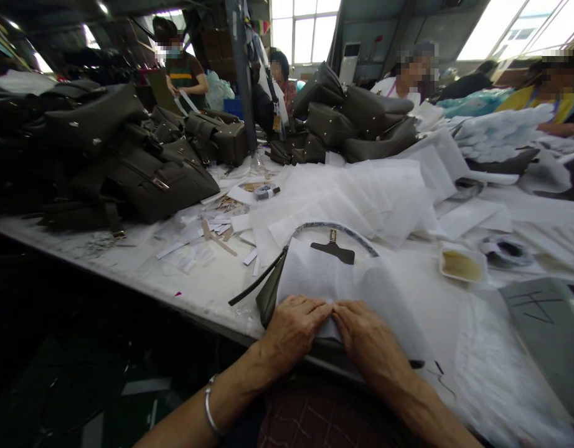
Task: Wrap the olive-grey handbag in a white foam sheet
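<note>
A white table [200, 287] is stretching across the view, and dark bags are crowding it in a left pile [144, 177] and a smaller right pile [334, 118]. Between and in front of these, loose sheets [357, 196] are lying fanned and overlapping. One bag [269, 291] is resting apart from the piles, at the table's near edge, right before the wearer. A white cover [310, 274] is lying over most of it, leaving its left side showing. The left hand [291, 323] and right hand [366, 326] are meeting on the cover's near part, fingers bent and close together, tips almost touching; whether they are pinching it or only pressing, I cannot tell. Beyond them, the wrapped handle [324, 224] is arching, and a dark tab [338, 251] is lying on the white.

The step in hand is seemingly fitting or smoothing the cover over the bag's front. The next move is probably calling for steady, even pressure from both hands, keeping the cover flat while its near edge is settling.
</note>
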A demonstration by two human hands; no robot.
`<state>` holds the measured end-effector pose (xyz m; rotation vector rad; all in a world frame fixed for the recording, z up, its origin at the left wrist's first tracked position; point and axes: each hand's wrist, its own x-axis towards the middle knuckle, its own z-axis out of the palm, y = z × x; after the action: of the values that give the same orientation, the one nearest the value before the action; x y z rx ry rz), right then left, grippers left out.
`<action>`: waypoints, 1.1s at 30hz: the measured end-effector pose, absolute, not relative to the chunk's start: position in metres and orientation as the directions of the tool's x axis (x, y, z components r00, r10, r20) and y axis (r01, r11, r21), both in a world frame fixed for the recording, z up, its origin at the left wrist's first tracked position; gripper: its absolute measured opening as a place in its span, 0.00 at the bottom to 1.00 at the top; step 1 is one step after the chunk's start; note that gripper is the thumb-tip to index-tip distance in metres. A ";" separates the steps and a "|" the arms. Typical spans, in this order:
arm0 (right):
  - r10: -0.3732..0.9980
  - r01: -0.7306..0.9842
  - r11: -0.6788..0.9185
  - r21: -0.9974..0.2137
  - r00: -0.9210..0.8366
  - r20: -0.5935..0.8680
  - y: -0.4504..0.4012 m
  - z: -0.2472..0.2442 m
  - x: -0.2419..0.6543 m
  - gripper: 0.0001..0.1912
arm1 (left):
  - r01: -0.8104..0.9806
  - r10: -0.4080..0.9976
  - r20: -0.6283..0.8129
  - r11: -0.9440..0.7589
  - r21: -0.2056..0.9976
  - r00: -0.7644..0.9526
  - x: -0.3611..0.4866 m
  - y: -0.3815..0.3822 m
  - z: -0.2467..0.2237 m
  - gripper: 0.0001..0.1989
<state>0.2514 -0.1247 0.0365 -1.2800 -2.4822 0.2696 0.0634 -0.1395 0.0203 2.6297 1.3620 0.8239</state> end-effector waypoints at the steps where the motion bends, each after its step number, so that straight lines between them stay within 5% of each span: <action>1: 0.810 0.753 0.586 -0.300 -0.556 0.188 -0.125 0.037 0.251 0.14 | 0.737 0.770 0.435 -0.611 0.288 0.468 0.063 -0.140 0.019 0.11; 8: 0.810 0.761 0.574 -0.303 -0.582 0.072 -0.125 0.035 0.252 0.14 | 0.778 0.797 0.384 -0.576 0.253 0.465 0.065 -0.141 0.015 0.08; 13: 0.809 0.756 0.524 -0.392 -0.586 -0.051 -0.110 0.057 0.252 0.13 | 0.786 0.809 0.181 -0.587 0.195 0.559 0.065 -0.140 0.032 0.06; 17: 0.746 0.786 0.538 -0.304 -0.612 -0.263 -0.091 0.087 0.239 0.15 | 0.776 0.790 -0.002 -0.603 0.185 0.614 0.068 -0.133 0.051 0.09; 22: 0.707 0.780 0.541 -0.315 -0.624 -0.332 -0.051 0.097 0.223 0.11 | 0.806 0.810 -0.068 -0.564 0.180 0.582 0.073 -0.104 0.070 0.08; 28: 0.870 0.850 0.445 -0.282 -0.485 -0.091 -0.052 0.066 0.229 0.13 | 0.921 0.931 0.035 -0.364 0.138 0.363 0.084 -0.079 0.054 0.09; 33: 0.896 0.865 0.444 -0.233 -0.422 0.137 -0.070 0.043 0.236 0.13 | 0.913 0.907 0.197 -0.395 0.100 0.371 0.086 -0.089 0.033 0.09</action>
<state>0.2363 -0.0703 0.0435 -1.5292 -2.4560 0.1850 0.0860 -0.0889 0.0334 2.6225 1.7409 0.3496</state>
